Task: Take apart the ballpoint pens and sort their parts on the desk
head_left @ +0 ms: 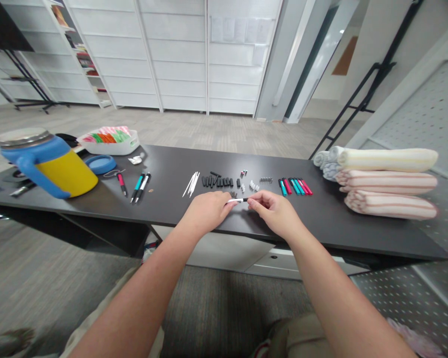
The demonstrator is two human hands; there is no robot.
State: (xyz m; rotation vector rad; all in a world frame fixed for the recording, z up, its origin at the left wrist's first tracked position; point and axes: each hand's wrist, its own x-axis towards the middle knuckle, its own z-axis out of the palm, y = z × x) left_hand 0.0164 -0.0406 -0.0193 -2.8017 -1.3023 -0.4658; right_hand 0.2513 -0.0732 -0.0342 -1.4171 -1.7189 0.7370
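Note:
Near the front edge of the table, a thin white pen (pixel 237 200) with a black end lies level between my two hands. My left hand (pixel 208 211) has its fingers closed round the white part. The fingertips of my right hand (pixel 275 211) pinch the black end. Just beyond are black pen grips (pixel 220 182), white refills (pixel 191 184), small clear parts (pixel 254 186) and metal springs (pixel 266 180). To the right lie teal and red pen barrels (pixel 295 186). A few tiny parts beneath the pen are partly hidden by my fingers.
At the left stand a blue and yellow mug (pixel 59 166), a blue lid (pixel 100 164) and a white basket (pixel 114 144) of colourful packets. Several assembled pens (pixel 140 187) lie nearer. Rolled towels (pixel 390 181) are stacked at the right end of the dark table (pixel 171 211).

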